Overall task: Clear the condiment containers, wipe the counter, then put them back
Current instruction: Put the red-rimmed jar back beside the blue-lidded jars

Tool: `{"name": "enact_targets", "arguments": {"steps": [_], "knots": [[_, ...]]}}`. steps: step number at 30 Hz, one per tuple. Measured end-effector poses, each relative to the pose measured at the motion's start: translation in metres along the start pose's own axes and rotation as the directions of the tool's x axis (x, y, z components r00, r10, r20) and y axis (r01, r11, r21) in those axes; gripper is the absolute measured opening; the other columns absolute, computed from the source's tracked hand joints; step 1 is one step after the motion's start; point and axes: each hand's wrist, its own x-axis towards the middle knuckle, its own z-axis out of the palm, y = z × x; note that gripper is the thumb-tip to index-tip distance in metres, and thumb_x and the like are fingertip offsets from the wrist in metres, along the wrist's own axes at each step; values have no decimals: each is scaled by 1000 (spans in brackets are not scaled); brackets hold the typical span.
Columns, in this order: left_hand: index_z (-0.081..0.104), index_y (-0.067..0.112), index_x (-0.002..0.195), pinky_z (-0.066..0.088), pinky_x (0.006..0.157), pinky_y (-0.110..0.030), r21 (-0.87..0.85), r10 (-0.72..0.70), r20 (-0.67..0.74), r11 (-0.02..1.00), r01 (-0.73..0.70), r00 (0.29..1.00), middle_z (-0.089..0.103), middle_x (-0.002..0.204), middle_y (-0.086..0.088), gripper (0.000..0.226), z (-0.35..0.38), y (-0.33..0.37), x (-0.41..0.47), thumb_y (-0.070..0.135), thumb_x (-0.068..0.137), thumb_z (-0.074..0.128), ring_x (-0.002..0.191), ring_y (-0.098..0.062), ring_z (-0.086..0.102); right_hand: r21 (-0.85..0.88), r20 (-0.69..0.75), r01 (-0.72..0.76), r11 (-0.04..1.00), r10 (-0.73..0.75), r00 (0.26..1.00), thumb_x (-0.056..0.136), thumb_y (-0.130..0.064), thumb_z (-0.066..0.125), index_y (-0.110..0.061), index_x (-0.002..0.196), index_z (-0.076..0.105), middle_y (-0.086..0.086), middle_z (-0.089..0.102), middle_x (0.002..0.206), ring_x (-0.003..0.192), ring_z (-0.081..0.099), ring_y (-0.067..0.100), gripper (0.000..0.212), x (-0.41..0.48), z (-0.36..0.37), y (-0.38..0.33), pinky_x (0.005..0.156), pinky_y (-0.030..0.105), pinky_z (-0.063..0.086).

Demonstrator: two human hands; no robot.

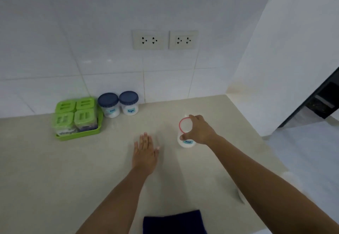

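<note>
The blue cloth at the near edge is cut off by the frame, so only its far part shows. The right hand covers the right side of the red-rimmed jar. The jar's blue label is blurred and partly behind the thumb, so it is too soft to read for sure. Whether this jar stands on the counter or is lifted just off it cannot be told.

The right hand grips the jar from above, thumb on the near side and fingers curled round the far rim of the lid. The left hand lies palm down, to the left of the jar and apart from it. Its fingers are straight and close together and it holds nothing. Whether it touches the surface is unclear.

The counter is pale beige and meets a white tiled wall that carries two double sockets. At far right a dark opening shows beyond a white side wall.

Far left against the wall sits a green tray holding four green-lidded boxes. Just to its right are two blue-lidded jars side by side, well apart from both hands.
</note>
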Motion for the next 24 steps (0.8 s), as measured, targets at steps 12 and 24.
{"name": "enact_targets", "arguments": {"steps": [12, 24], "knots": [[1, 5, 150, -4, 119, -41, -33, -157, -14, 987, 156, 988, -4, 160, -12, 84, -11, -76, 70, 50, 81, -12, 148, -25, -4, 46, -25, 95, 994, -94, 995, 65, -47, 82, -13, 148, 24, 9, 30, 148, 132, 39, 29, 107, 139, 19, -98, 104, 42, 40], [8, 7, 150, -6, 118, -39, -97, -245, -90, 967, 237, 965, 5, 160, -10, 85, 8, -95, 103, 48, 78, -10, 148, -22, -1, 18, 30, 129, 992, -129, 991, 67, -45, 81, -13, 147, 23, 11, 30, 145, 131, 39, 31, 103, 219, 55, -122, 104, 43, 40]]}}
